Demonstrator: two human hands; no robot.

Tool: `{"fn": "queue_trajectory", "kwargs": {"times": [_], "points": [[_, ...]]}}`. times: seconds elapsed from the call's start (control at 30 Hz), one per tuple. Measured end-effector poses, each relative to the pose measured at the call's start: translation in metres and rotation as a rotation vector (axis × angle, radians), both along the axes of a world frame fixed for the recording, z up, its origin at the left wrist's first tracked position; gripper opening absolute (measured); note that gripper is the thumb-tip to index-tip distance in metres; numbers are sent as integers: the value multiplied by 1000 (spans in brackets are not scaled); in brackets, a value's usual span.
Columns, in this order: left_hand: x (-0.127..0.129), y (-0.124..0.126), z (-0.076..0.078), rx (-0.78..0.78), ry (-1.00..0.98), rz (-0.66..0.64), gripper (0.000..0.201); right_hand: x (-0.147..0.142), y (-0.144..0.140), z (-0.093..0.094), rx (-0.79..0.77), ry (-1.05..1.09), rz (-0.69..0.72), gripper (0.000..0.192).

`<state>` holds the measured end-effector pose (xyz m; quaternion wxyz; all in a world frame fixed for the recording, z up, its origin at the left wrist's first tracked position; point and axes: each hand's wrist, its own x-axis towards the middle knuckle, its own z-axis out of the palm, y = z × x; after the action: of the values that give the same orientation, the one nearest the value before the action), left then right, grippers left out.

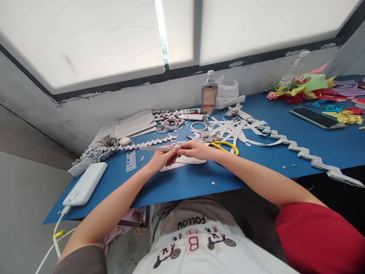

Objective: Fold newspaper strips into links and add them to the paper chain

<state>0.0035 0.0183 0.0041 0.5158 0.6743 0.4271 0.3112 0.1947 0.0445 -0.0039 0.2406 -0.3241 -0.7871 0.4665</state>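
While both hands (178, 154) pinch, paper strip (155, 148) lies level

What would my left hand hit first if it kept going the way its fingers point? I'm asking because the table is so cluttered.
The left hand points right, toward the right hand, which it nearly touches as both pinch the folded paper strip. It would most likely meet that hand's fingers first, though depth is hard to judge.
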Motion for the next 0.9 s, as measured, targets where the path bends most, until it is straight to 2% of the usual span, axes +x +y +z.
{"fn": "queue_trajectory", "kwargs": {"times": [0.1, 0.23, 0.3, 0.37, 0.47, 0.53, 0.6, 0.67, 0.73, 0.77, 0.83, 0.9], "points": [[-2, 0, 0, -69, -7, -90, 38, 1, -3, 2, 48, -81, 76, 32], [-5, -2, 1, -230, 70, -253, 38, 6, -7, 9, 88, -250, 294, 27], [-7, -2, 4, -280, 86, -283, 38, 11, -5, 12, 122, -325, 320, 26], [-11, -2, 6, -287, 96, -291, 38, 18, 2, 14, 207, -392, 185, 27], [-16, 1, 8, -284, 148, -304, 38, 32, 18, 15, 380, -512, -259, 32], [-16, 3, 6, -281, 151, -275, 33, 43, 29, 13, 453, -598, -481, 36], [-14, 4, 3, -290, 96, -216, 25, 49, 36, 10, 518, -631, -543, 36], [-11, 5, 0, -317, 22, -174, 21, 50, 37, 8, 605, -558, -569, 36], [-8, 4, -2, -319, -15, -159, 18, 44, 31, 6, 616, -383, -511, 48], [-7, 4, -3, -302, -9, -152, 16, 39, 27, 5, 570, -277, -429, 53], [-5, 4, -4, -247, 42, -141, 15, 26, 17, 3, 385, -89, -194, 61], [-5, 4, -6, -196, 130, -152, 16, 14, 9, 1, 262, 52, -41, 64]]}}
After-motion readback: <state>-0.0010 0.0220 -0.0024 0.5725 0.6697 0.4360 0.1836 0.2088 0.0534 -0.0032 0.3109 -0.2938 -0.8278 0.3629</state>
